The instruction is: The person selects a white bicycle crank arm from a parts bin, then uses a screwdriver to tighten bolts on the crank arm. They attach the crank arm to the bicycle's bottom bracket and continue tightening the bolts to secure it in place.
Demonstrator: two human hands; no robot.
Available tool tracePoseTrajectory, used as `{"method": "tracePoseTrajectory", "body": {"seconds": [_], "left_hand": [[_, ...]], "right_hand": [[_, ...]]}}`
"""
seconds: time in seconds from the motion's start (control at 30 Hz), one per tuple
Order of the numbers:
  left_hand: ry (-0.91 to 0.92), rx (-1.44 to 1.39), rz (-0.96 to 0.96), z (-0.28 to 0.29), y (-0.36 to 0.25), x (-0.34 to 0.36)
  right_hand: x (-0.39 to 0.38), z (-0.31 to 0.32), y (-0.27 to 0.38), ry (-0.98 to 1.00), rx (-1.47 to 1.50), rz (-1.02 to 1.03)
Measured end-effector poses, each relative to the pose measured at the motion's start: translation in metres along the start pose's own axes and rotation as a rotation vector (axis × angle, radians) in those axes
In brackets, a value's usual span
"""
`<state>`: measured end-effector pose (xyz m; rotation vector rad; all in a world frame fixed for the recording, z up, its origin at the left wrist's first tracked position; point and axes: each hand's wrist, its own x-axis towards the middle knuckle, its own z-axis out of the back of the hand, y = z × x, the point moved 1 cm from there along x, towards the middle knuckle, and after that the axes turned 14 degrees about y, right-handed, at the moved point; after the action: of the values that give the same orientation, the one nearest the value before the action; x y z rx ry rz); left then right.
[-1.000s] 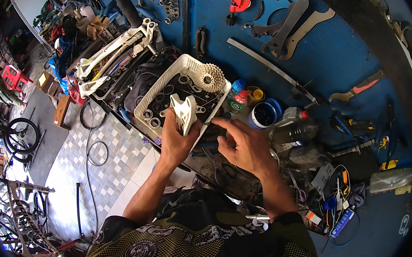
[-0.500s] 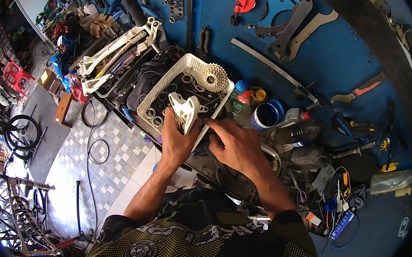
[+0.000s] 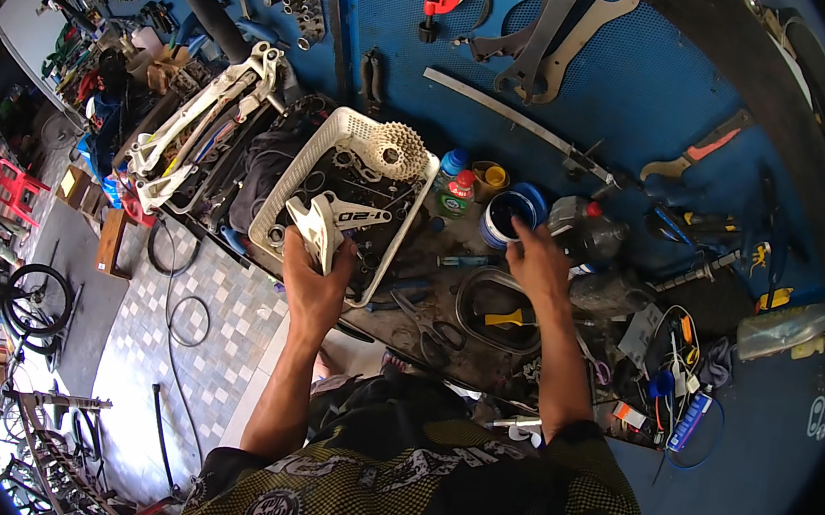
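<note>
My left hand (image 3: 314, 287) grips a white, fork-shaped bike part (image 3: 316, 225) over a white plastic basket (image 3: 265, 222), which holds a silver cassette (image 3: 399, 154), dark rings, small parts and a flat white piece (image 3: 363, 213). My right hand (image 3: 538, 269) is at the near rim of a white-and-blue tub (image 3: 495, 230) right of the basket, fingers loosely bent and apart, with nothing visible in them. Small bottles (image 3: 456, 192) stand between basket and tub.
White frame parts (image 3: 217, 106) lie left of the basket. Blue pegboard (image 3: 632, 80) carries tools behind the bench. Scissors (image 3: 434, 336), an oval metal tray (image 3: 480, 333), large bottles (image 3: 581, 230) and loose cables are on the bench. Bikes (image 3: 36, 298) stand at left.
My right hand has left the basket's right edge and moved right to the tub. My left hand with the white part is lower-left in the picture, uncovering the flat white piece.
</note>
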<state>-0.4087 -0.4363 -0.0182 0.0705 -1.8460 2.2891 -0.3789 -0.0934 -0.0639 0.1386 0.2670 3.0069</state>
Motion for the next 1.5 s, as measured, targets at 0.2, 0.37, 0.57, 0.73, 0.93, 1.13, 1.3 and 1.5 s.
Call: {"method": "tracePoseTrajectory", "body": {"seconds": [0.2,0.37,0.57,0.73,0.93,1.13,1.3,1.5], "left_hand": [[0.003,0.041,0.023,-0.002,0.0,-0.001],[-0.027,0.07,0.016,0.0,0.003,-0.003],[-0.028,0.09,0.04,0.002,0.004,-0.005],[-0.063,0.085,0.036,0.011,0.008,-0.004],[-0.074,0.033,0.029,0.023,0.013,-0.002],[-0.109,0.072,0.126,0.034,0.019,-0.009],[-0.145,-0.019,0.14,0.047,0.026,-0.015],[-0.145,-0.29,0.241,0.063,0.028,-0.02]], "right_hand": [[-0.02,-0.045,-0.005,0.187,-0.169,-0.061],[-0.025,-0.044,0.0,0.258,-0.206,-0.063],[-0.028,-0.041,-0.005,0.291,-0.204,-0.157],[-0.038,-0.046,-0.002,0.26,-0.233,-0.07],[-0.04,-0.05,0.003,0.302,-0.28,-0.095],[-0.034,-0.046,0.005,0.288,-0.192,-0.198],[-0.034,-0.047,0.011,0.345,-0.163,-0.129],[-0.039,-0.056,0.013,0.547,-0.056,-0.137]]}}
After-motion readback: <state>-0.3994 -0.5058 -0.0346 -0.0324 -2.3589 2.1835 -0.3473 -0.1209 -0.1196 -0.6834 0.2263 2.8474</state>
